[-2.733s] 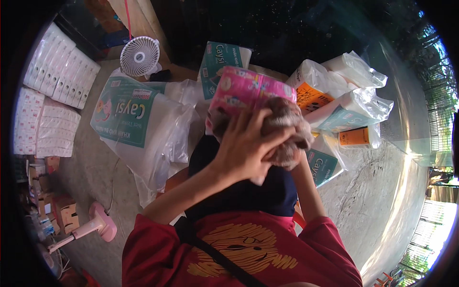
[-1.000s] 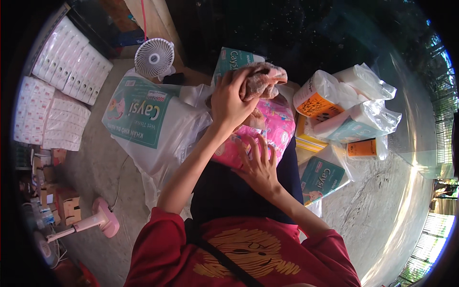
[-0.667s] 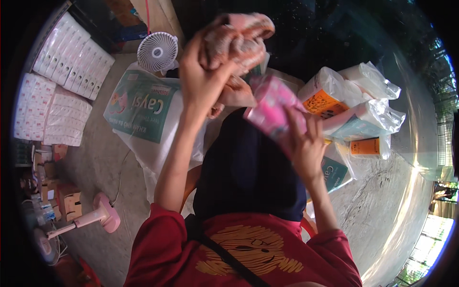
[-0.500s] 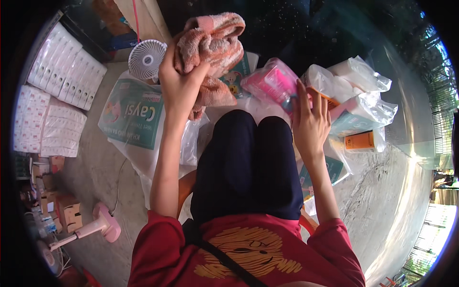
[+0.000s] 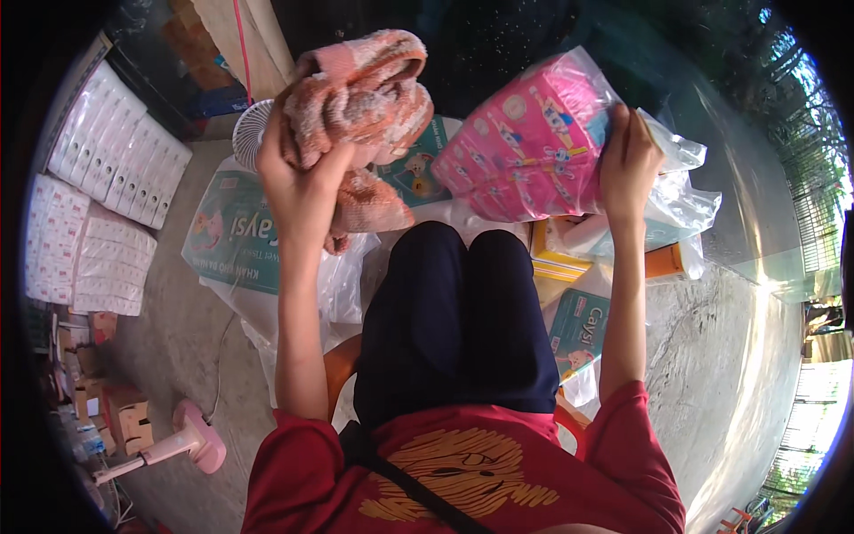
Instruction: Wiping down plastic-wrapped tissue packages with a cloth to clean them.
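My left hand (image 5: 302, 182) is closed around a bunched pink-and-white towel (image 5: 365, 102), held up beyond my left knee. In my right hand (image 5: 630, 165), gripped by its right edge, is a bright pink plastic-wrapped package (image 5: 525, 147) with cartoon prints; its contents cannot be made out. The package is raised beyond my right knee and tilted. Behind and between the two stands a teal-printed tissue pack (image 5: 418, 169), partly covered by the towel. Another large teal-and-white tissue pack (image 5: 236, 231) lies beneath my left forearm.
Clear-wrapped packs (image 5: 672, 205) and an orange pack (image 5: 667, 261) sit to the right, near a yellow box (image 5: 559, 254). A small white fan (image 5: 252, 133) is behind my left hand. A pink fan (image 5: 200, 436) lies on the floor at left, below stacked white packs (image 5: 107, 142).
My right hand has lifted the pink package up, and more of its printed side now shows. My left hand with the towel has moved slightly left and nearer.
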Tool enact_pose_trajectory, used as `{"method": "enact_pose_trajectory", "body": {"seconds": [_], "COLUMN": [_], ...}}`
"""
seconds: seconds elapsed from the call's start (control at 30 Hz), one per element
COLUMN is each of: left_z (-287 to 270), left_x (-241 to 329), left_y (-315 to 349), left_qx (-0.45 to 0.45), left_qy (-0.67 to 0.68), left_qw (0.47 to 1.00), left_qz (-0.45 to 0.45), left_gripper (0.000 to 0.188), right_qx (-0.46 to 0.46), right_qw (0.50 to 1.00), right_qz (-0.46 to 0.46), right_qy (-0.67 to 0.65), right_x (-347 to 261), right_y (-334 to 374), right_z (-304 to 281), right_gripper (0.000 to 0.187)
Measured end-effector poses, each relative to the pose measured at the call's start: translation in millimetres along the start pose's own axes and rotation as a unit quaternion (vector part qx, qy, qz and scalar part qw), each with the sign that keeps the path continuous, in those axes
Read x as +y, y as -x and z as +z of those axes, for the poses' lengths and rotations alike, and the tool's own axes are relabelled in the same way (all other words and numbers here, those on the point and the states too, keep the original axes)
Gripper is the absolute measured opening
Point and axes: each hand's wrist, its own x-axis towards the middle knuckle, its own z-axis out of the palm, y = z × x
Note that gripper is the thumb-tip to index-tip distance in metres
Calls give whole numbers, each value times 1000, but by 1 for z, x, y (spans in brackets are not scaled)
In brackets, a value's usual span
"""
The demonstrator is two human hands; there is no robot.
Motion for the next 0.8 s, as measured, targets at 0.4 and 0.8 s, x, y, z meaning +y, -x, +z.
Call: {"method": "enact_pose_trajectory", "body": {"seconds": [0.4, 0.8], "left_z": [110, 114], "left_x": [17, -140], "left_y": [84, 90], "left_qx": [-144, -69], "left_qy": [-100, -220], "left_qw": [972, 973], "left_qz": [155, 2], "left_gripper": [70, 74], "right_qx": [-44, -32], "right_qw": [953, 803], "right_qz": [171, 462], "right_qy": [-246, -375], "right_x": [-1, 13], "right_y": [80, 108], "right_z": [51, 46], "right_gripper": [25, 48]}}
